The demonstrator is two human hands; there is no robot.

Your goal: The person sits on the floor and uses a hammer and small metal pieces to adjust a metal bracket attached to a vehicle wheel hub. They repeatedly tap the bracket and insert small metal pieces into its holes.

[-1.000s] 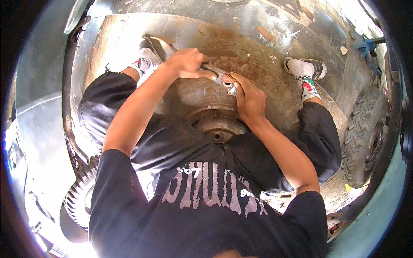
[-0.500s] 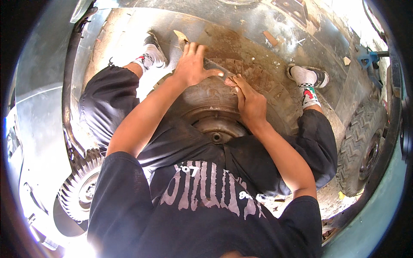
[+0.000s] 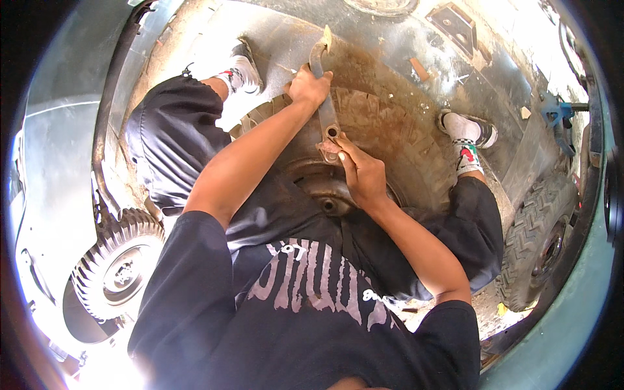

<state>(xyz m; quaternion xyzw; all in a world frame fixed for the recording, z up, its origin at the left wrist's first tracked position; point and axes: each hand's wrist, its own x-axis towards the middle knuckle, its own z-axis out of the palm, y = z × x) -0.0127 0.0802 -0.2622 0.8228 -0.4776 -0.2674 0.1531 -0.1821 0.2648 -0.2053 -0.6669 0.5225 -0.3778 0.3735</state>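
Fingers of the left hand (image 3: 309, 88) wrap the upper shaft of a rusty tyre lever (image 3: 325, 110), upper centre of the frame; the right hand (image 3: 363, 174) pinches its lower end against the wheel rim (image 3: 325, 195). The lever looks stiff, heavy and gritty, best gripped high for leverage. The muddy tyre (image 3: 396, 136) lies flat on stained concrete floor (image 3: 390, 45); spare tyres sit lower left (image 3: 117, 273) and right (image 3: 539, 240).

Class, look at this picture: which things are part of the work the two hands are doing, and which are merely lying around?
In use:
left hand gripping the metal lever
right hand at the lever's lower end
muddy tyre on its wheel hub

Lying about:
small wheel
knobbly tyre
blue tool
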